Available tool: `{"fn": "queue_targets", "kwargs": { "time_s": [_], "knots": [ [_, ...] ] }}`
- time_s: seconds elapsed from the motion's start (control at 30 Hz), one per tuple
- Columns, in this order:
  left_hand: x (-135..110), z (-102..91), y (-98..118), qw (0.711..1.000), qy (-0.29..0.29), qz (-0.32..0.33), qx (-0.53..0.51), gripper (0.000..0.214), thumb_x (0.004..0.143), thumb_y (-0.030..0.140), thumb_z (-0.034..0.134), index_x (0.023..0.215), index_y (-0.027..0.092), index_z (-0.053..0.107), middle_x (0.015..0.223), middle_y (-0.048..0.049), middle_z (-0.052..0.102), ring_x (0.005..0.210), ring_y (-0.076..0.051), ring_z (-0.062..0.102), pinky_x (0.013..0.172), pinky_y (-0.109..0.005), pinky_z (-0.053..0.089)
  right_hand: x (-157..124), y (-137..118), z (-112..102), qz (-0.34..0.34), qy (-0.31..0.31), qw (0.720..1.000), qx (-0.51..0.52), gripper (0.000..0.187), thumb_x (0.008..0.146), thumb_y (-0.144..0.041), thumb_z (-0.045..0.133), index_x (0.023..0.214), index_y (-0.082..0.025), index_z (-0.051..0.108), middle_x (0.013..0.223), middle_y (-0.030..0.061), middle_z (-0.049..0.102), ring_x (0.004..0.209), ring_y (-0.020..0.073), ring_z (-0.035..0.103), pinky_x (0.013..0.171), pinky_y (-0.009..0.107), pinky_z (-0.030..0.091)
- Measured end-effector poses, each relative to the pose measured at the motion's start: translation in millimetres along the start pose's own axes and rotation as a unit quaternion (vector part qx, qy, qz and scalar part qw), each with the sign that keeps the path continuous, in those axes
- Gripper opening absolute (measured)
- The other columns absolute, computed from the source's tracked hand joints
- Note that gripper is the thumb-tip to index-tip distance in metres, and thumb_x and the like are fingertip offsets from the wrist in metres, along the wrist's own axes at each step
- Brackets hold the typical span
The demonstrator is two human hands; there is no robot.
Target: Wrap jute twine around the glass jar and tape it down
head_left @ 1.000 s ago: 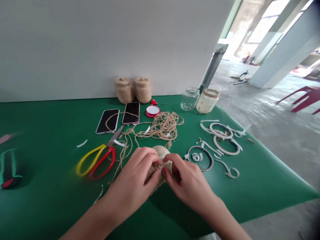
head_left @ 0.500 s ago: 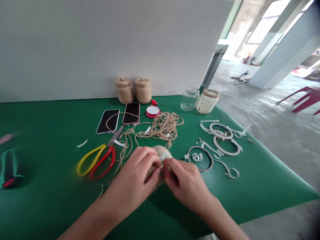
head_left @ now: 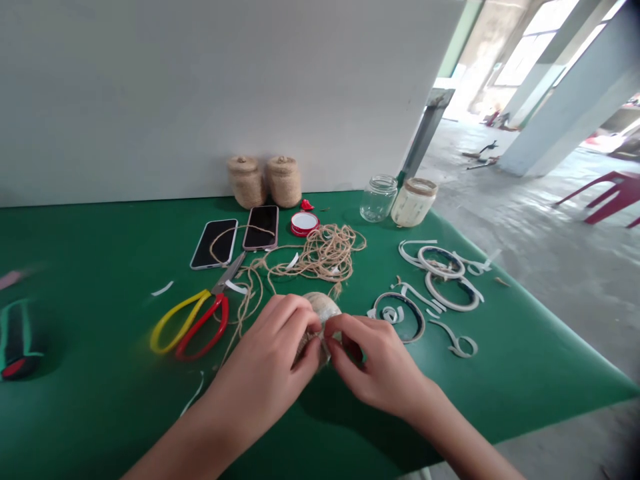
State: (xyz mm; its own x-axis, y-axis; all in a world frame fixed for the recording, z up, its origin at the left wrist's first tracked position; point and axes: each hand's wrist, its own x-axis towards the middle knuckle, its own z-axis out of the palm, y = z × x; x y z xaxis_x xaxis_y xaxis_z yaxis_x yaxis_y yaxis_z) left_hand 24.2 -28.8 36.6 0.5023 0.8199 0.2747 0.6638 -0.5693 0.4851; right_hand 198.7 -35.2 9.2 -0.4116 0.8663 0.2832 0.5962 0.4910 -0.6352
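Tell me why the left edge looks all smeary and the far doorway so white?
In the head view, the dark green-edged object at the left edge is smeared by blur; the sunlit opening at top right is washed out white; the left hand and right hand, pinching the round twine-wrapped object, look sharp.

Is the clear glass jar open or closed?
Open: the jar has no lid on; a red lid lies apart.

Two twine spools [head_left: 247, 180], two phones [head_left: 215, 242], two upright jars [head_left: 379, 197] — one scissors [head_left: 197, 318].
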Motion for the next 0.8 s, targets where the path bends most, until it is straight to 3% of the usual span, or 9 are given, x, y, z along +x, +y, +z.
{"fn": "queue_targets", "kwargs": {
  "time_s": [0.27, 0.47, 0.67, 0.8],
  "knots": [
    [-2.7, 5.4, -1.9, 1.0, 0.013, 0.015, 0.005, 0.011, 0.083, 0.009, 0.044, 0.087, 0.02, 0.046, 0.09, -0.0039, 0.05, 0.089, -0.019, 0.046, 0.076, -0.033, 0.043, 9.9, 0.0, -6.9, 0.004, 0.007, 1.0, -0.029, 0.006, 0.082, -0.019, 0.048, 0.077, -0.02, 0.052, 0.061, -0.0044, 0.05, 0.054, 0.0083, 0.044, 0.052, 0.02, 0.031],
    [-4.0, 5.1, -2.2, 1.0, 0.013, 0.012, 0.003, 0.013, 0.083, 0.008, 0.045, 0.09, 0.02, 0.045, 0.092, -0.0039, 0.049, 0.091, -0.018, 0.045, 0.076, -0.033, 0.043, 10.7, 2.9, -9.1, -0.084, -0.042, 0.994, -0.055, 0.008, 0.085, -0.016, 0.044, 0.083, -0.019, 0.051, 0.068, -0.0017, 0.053, 0.06, 0.0099, 0.047, 0.057, 0.021, 0.035],
    [-2.3, 3.9, -2.1, 1.0, 0.017, 0.008, -0.005, 0.014, 0.082, 0.007, 0.045, 0.089, 0.019, 0.045, 0.093, -0.0038, 0.049, 0.092, -0.018, 0.045, 0.077, -0.032, 0.043, 10.0, 5.7, -5.4, -0.118, -0.032, 0.987, -0.107, 0.011, 0.088, -0.017, 0.04, 0.084, -0.017, 0.051, 0.071, 0.001, 0.056, 0.062, 0.0116, 0.049, 0.057, 0.023, 0.036],
    [-2.9, 4.5, -2.7, 1.0, 0.019, 0.004, -0.011, 0.013, 0.082, 0.006, 0.045, 0.084, 0.019, 0.044, 0.091, -0.0037, 0.049, 0.09, -0.017, 0.046, 0.077, -0.032, 0.043, 12.5, 4.6, -4.9, -0.167, -0.016, 0.965, -0.199, 0.019, 0.09, -0.017, 0.037, 0.076, -0.017, 0.051, 0.065, 0.0001, 0.052, 0.058, 0.012, 0.045, 0.054, 0.026, 0.032]
  ]
}}
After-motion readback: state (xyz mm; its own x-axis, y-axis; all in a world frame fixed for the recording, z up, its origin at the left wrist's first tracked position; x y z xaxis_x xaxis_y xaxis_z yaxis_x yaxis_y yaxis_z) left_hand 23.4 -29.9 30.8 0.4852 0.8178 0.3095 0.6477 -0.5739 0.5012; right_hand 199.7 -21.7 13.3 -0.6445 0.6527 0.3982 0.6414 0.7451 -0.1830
